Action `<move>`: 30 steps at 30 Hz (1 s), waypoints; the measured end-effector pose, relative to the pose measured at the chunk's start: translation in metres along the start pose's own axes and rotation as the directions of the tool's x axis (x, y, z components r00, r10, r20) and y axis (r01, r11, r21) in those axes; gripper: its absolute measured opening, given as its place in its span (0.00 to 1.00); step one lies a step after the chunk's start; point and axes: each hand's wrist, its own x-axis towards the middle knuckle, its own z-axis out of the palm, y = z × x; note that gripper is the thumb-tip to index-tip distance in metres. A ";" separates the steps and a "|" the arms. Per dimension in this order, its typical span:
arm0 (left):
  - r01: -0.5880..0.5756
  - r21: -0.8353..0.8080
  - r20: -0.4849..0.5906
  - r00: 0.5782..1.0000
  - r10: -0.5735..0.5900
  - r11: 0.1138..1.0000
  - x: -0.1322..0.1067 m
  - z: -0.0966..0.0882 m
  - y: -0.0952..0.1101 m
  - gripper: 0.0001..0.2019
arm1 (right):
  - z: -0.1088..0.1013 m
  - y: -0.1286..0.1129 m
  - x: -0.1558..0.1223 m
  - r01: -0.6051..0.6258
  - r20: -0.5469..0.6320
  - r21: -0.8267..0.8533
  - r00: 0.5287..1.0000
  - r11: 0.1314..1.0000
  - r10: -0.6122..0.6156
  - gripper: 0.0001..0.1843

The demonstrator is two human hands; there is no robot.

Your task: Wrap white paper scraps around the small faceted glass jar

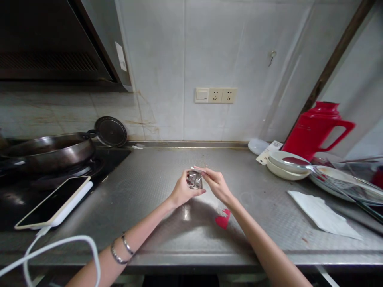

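Observation:
Both my hands meet over the middle of a steel counter (167, 235). My left hand (181, 191) curls round a small crinkled silvery packet (194, 179), thumb under it and fingers behind. My right hand (217, 184) pinches the packet's top right edge with its fingertips. The packet is held a little above the counter. A small red scrap (223, 220) lies on the counter just below my right wrist. Two thin bangles sit on my left forearm.
A phone on a white power bank (54, 202) with a white cable lies left, next to a dark wok (48, 149) on the stove. Right: stacked bowls (284, 164), plates, a red thermos jug (317, 129) and a white paper napkin (323, 214). Wall sockets (216, 95) behind.

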 end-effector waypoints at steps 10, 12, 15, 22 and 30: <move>0.027 -0.010 -0.132 0.991 -0.028 1.000 -0.001 0.006 0.002 0.35 | -0.006 -0.012 -0.004 0.053 -0.009 -0.031 0.999 0.998 -0.054 0.18; 0.021 0.020 -0.150 0.989 -0.017 1.000 0.000 0.005 -0.001 0.35 | -0.010 -0.014 -0.004 0.030 0.000 -0.035 1.000 0.999 -0.030 0.18; 0.014 0.052 -0.136 0.991 -0.007 0.999 0.001 0.003 -0.003 0.35 | -0.017 -0.012 0.001 -0.003 -0.003 0.004 1.000 1.000 0.003 0.17; -0.026 0.230 -0.068 0.997 0.043 0.973 -0.001 0.002 0.002 0.37 | -0.018 -0.008 0.014 0.045 -0.193 -0.140 0.979 0.989 -0.071 0.17; -0.074 0.258 -0.010 0.997 0.080 0.963 -0.004 0.003 0.000 0.37 | -0.011 -0.020 0.006 0.257 0.223 -0.413 0.959 0.874 -0.177 0.18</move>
